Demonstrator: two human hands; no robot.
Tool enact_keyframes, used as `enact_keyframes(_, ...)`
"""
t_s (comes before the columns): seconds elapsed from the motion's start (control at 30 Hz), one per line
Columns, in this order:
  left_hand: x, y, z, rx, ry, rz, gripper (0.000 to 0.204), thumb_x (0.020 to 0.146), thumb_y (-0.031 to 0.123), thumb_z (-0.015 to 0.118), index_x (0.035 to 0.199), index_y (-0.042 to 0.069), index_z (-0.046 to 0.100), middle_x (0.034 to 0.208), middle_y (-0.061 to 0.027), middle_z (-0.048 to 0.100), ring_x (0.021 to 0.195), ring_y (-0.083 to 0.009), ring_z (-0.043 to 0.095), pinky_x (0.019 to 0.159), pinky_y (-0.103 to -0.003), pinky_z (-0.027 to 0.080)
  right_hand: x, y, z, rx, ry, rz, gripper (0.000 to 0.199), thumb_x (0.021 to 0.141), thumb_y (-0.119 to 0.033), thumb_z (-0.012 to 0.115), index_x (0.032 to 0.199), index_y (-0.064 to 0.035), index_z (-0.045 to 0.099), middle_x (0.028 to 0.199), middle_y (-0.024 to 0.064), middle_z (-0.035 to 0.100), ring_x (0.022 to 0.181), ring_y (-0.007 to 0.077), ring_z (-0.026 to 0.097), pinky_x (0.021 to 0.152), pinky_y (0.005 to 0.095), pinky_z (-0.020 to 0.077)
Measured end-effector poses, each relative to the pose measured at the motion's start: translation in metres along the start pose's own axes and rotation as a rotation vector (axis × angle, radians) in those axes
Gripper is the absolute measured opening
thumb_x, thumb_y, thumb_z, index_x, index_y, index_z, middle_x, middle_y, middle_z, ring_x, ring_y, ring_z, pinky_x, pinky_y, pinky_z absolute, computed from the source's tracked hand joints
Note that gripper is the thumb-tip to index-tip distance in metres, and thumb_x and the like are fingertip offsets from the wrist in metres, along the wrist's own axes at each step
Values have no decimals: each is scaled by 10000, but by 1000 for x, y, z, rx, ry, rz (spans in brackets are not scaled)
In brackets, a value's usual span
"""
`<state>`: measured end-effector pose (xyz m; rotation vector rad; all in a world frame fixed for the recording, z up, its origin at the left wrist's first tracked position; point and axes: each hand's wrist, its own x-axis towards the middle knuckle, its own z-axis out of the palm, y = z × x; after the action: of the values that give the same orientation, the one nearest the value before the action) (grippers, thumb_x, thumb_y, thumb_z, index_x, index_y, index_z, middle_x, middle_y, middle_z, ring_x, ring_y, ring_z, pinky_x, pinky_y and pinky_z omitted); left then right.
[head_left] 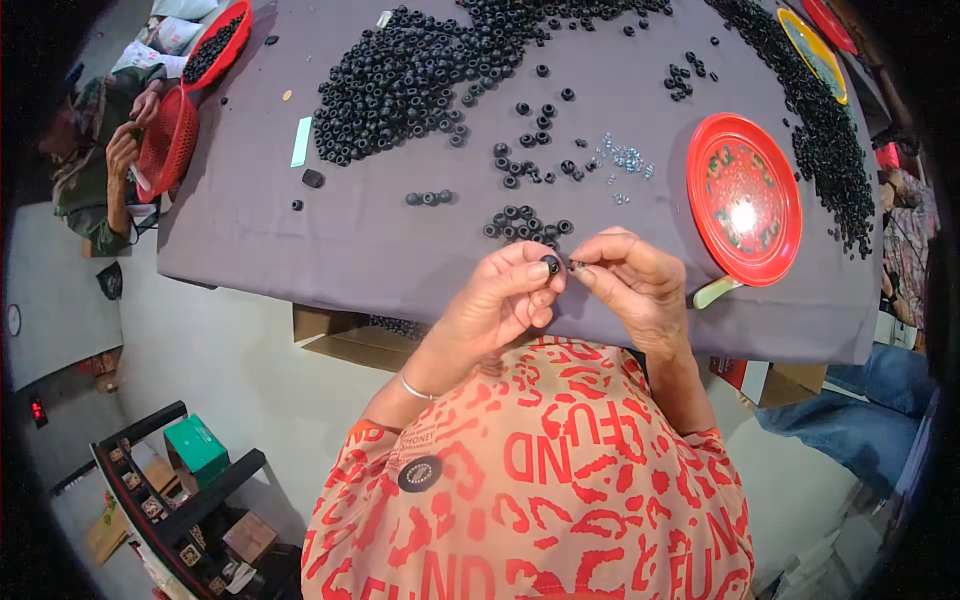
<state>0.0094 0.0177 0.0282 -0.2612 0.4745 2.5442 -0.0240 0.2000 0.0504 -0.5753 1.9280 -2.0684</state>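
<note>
Close to the table's front edge, my left hand point(508, 292) pinches a round black knob-like piece point(550, 264) between thumb and fingers, its hole showing. My right hand point(638, 285) is closed in a pinch just beside it, on something tiny that is too small to make out. The fingertips of both hands nearly meet. Right behind them lies a small cluster of black round pieces point(520, 222). Farther back are more loose black pieces point(510, 165) and a scatter of small silvery metal parts point(626, 158).
A big heap of black round pieces point(390, 90) covers the far middle of the grey tablecloth point(250, 200). At right stand a red plate point(703, 205), a green-handled tool point(715, 292) and a dark pile point(835, 180). A person's hands point(122, 150) work by a red basket point(170, 140) at left.
</note>
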Motion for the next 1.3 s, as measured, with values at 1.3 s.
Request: enact_keyframes(1.3,-12,-11,-4,41,84,40,151,864,94,601,965,-10,559,798,-96,616,599,-102,576,508,-219,506,-2,-4,21,-455,160,-391,219,656,90,675,837,-5,598,773,104,602,684,206,577,594,279,462)
